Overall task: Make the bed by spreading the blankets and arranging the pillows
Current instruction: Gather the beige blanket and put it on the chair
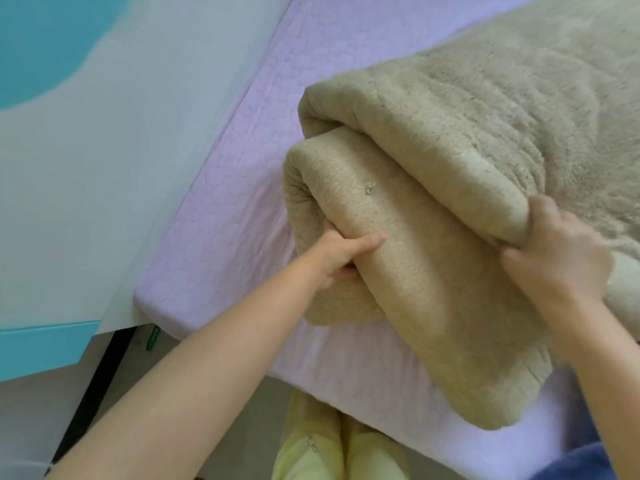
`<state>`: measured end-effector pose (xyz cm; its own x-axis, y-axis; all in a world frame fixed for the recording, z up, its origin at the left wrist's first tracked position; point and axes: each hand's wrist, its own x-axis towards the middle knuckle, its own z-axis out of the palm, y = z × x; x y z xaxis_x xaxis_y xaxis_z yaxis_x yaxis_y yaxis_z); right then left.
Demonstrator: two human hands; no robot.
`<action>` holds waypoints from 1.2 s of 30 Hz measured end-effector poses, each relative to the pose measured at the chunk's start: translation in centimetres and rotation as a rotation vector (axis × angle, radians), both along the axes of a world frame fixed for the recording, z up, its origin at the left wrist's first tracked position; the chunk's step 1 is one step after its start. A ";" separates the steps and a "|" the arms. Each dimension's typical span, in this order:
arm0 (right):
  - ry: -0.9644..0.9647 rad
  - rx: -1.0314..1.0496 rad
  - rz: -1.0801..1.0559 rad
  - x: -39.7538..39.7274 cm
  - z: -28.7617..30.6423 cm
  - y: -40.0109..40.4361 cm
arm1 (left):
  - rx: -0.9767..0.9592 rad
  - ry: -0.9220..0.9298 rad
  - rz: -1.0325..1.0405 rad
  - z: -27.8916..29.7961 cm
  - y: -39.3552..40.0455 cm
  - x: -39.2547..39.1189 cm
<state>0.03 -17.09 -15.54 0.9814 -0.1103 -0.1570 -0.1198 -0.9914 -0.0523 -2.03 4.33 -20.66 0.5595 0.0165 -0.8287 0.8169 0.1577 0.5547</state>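
A thick beige fleece blanket point(450, 150) lies folded in bulky layers on the bed, whose lilac quilted sheet point(249, 174) shows to the left and along the near edge. My left hand point(343, 254) grips the lower folded layer at its left side, thumb on top and fingers tucked under. My right hand point(557, 251) clutches the edge of the upper fold further right. No pillow is visible.
A pale grey and turquoise wall panel point(104, 150) runs along the bed's left side. The bed corner point(152, 303) is near me. Below are my yellow-green trousers point(329, 445), grey floor, and a dark blue cloth point(585, 459) at the bottom right.
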 end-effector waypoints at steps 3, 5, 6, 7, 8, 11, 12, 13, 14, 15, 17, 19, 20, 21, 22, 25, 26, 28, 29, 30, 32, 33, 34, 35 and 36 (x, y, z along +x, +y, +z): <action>-0.033 -0.002 0.024 0.5 1.3 0.3 | 0.058 -0.114 0.155 0.5 -1.5 0.1; -0.063 0.003 0.049 0.9 2.6 0.6 | 0.076 -0.197 0.268 2.0 -1.9 1.2; -0.078 0.014 0.062 1.1 3.5 0.9 | 0.083 -0.239 0.326 3.1 -1.9 2.2; -0.093 0.027 0.072 1.3 4.4 1.5 | 0.110 -0.279 0.384 4.3 -1.5 3.2; -0.110 0.030 0.068 1.6 5.7 2.0 | 0.139 -0.309 0.423 5.9 -1.2 4.5; -0.124 0.029 0.109 2.6 9.4 4.3 | 0.233 -0.345 0.395 9.3 0.8 7.9; -0.123 0.043 0.114 3.3 10.5 5.1 | 0.243 -0.354 0.379 9.9 1.5 9.0; -0.094 0.061 0.118 3.3 10.5 5.9 | 0.249 -0.343 0.364 9.7 2.3 9.4; -0.067 0.081 0.112 3.2 10.4 6.6 | 0.273 -0.312 0.329 9.0 3.1 9.6; -0.039 0.089 0.108 2.9 9.6 7.5 | 0.292 -0.273 0.265 8.4 3.8 9.9; 0.056 0.065 0.141 1.0 6.5 9.4 | 0.322 -0.131 0.114 6.2 5.1 9.0; 0.185 0.006 0.210 -0.9 2.7 10.7 | 0.308 -0.014 -0.073 3.9 6.5 7.9; 0.232 -0.025 0.221 -1.6 1.2 10.7 | 0.291 -0.003 -0.149 3.1 7.0 7.3; 0.245 -0.043 0.228 -1.9 0.2 10.5 | 0.266 -0.023 -0.187 2.4 7.4 6.9; 0.240 -0.048 0.255 -2.0 -0.4 10.1 | 0.227 -0.058 -0.182 2.2 7.7 6.7; 0.302 0.005 0.281 -1.0 0.8 9.8 | 0.163 -0.107 0.029 0.9 9.1 6.3; 0.312 0.013 0.305 -0.3 1.3 9.4 | 0.222 -0.082 0.072 0.3 9.7 6.1; 0.245 0.057 0.216 1.2 1.6 9.4 | 0.321 0.020 0.051 -1.1 10.6 5.5; 0.214 0.054 0.149 2.1 1.8 9.7 | 0.316 0.074 0.009 -1.8 10.8 5.1; 0.194 0.039 0.105 2.8 1.7 10.2 | 0.293 0.112 -0.036 -2.6 10.7 4.8; 0.204 -0.022 0.072 3.9 0.9 11.6 | 0.203 0.156 -0.086 -3.5 9.9 4.4; 0.204 -0.039 0.056 4.3 0.3 12.2 | 0.159 0.166 -0.083 -4.2 9.5 4.3; 0.185 -0.053 0.043 4.6 -0.2 12.5 | 0.111 0.158 -0.056 -4.8 9.1 4.1; 0.162 -0.064 0.029 4.7 -0.7 12.6 | 0.058 0.149 -0.008 -5.5 8.6 3.8; 0.142 -0.071 0.017 4.7 -0.9 12.4 | 0.003 0.143 0.049 -5.8 8.3 3.7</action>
<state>4.75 -4.64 -16.49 0.9517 -0.1091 -0.2868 -0.1038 -0.9940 0.0337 1.63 12.60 -26.43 0.4339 0.0433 -0.8999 0.8792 0.1979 0.4335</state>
